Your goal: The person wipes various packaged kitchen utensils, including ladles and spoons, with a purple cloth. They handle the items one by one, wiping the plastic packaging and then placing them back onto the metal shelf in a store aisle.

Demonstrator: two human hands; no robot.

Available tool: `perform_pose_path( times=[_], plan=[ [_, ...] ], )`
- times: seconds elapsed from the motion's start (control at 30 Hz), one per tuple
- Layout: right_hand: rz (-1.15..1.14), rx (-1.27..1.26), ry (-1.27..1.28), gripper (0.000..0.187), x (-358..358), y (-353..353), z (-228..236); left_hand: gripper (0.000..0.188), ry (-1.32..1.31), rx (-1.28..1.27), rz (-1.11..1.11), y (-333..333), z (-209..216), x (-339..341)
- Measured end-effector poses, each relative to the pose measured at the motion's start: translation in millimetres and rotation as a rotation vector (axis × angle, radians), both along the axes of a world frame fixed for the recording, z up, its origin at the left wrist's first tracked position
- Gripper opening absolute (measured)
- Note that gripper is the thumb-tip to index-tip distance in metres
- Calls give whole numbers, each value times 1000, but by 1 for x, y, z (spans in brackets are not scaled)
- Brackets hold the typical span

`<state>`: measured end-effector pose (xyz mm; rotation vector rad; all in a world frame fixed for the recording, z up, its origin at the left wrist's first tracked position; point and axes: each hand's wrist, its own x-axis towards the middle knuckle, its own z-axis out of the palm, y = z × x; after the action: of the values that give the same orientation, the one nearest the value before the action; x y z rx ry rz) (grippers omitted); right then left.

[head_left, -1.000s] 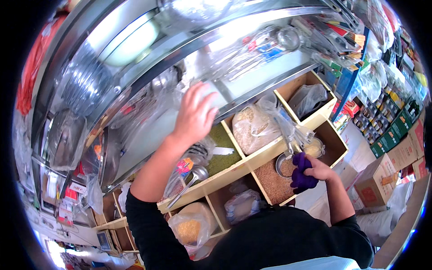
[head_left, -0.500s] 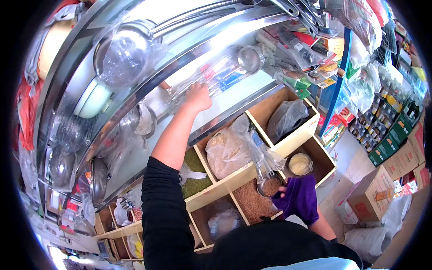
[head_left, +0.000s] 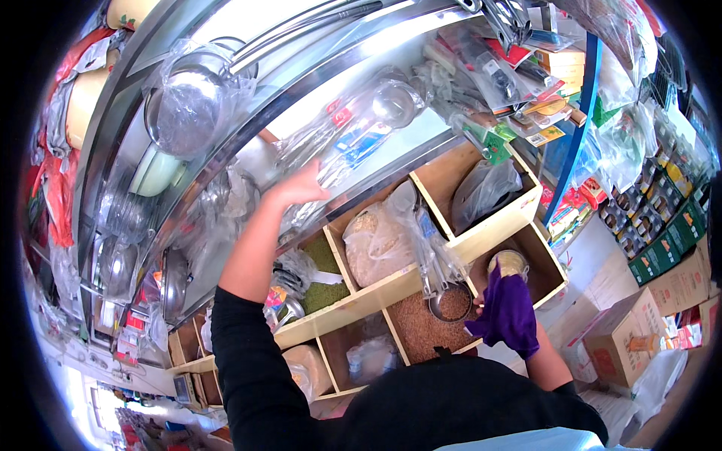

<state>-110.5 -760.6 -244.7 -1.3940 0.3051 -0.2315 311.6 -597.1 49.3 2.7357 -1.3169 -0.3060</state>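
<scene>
Your left hand [head_left: 301, 188] is raised up to a plastic-wrapped steel ladle [head_left: 361, 128] that hangs in front of the metal shelf [head_left: 248, 68]. The fingers are slightly spread and lie against the clear wrapping; you do not pinch it, as far as the view shows. The ladle's long axis runs from your fingers toward the upper right, and its round shiny bowl points to the upper right end. The wrapping is thin, wrinkled and glossy, with a small red and blue label on it.

Your right hand [head_left: 504, 316] is low, at the front edge of the wooden rack [head_left: 376, 297]. It is closed around a purple cloth [head_left: 511, 312], which is soft and folded and hides the fingers.

The rack has 6 visible square compartments of pale wood. A clear bag of light grain [head_left: 376, 244] stands in the upper middle one, brown grain [head_left: 421, 331] with a metal scoop [head_left: 451, 301] fills the lower one, and a grey bag [head_left: 485, 192] lies in the upper right one.
</scene>
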Motion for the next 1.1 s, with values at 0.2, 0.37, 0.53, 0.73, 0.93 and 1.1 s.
perform_pose_path(
  times=[0.2,0.37,0.53,0.73,0.93,1.1],
  plan=[
    [519,-716,63,48,1,3,31,49,13,-138,1,39,-14,33],
    [776,-714,192,49,6,-13,-38,50,96,-344,28,36,-17,42],
    [508,-523,531,48,12,-4,7,52,152,-490,185,43,0,16],
    [387,-582,328,40,7,-33,16,40,126,-568,-36,49,2,-54],
    [-268,-277,-315,38,7,-44,154,31,748,-417,82,80,-35,-176],
    [-822,-1528,-345,66,59,-23,232,40,967,-352,46,97,-77,-236]
  ],
)
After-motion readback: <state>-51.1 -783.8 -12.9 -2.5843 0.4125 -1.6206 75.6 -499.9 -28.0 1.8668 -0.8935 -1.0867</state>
